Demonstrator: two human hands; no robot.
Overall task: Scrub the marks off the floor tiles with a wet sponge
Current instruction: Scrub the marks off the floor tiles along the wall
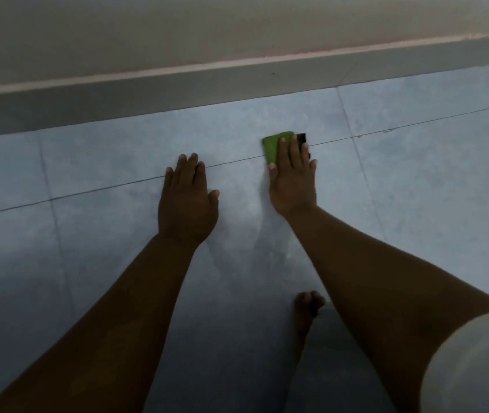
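A green sponge [273, 146] with a dark edge lies on the pale blue-grey floor tiles [416, 189], across a dark grout line. My right hand [292, 180] presses flat on the sponge with straight fingers, covering most of it. My left hand [188, 201] rests flat on the tile to the left, fingers straight, holding nothing. A wet sheen shows on the tile between and below the hands. A small dark mark [388, 131] sits on the grout line to the right of the sponge.
A grey skirting and wall [237, 76] run along the far side of the floor, close beyond the sponge. My bare foot [307, 308] stands on the tile below the right arm. A pale garment covers my knee [473, 368] at the lower right.
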